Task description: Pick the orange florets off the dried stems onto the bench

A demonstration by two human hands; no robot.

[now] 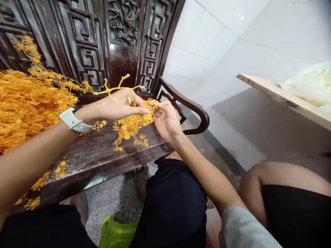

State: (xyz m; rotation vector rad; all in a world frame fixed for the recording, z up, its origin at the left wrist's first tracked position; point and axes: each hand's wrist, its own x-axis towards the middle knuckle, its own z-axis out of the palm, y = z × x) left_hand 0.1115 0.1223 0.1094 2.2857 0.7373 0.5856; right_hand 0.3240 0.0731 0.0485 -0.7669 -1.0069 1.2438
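Note:
My left hand (125,103), a pale watch strap on its wrist, is closed with thumb and finger pinched together. A bare, branched yellow-orange plastic stem (113,90) lies across its back and runs between its fingers. My right hand (168,120) faces it palm up, with its fingertips closed on a small orange plastic sprig (155,106); the fingertips of both hands nearly meet there. Beneath them a small heap of orange sprigs (131,125) lies on the dark wooden bench (98,151). To the left rises a large pile of the same sprigs (31,106).
Behind the bench seat stands its carved lattice back (122,65), with a curved armrest (196,113) at right. Loose sprigs (61,168) lie near the front edge. A green plastic stool (117,232) is below me. At right are another person's knee (271,175) and a board (284,94).

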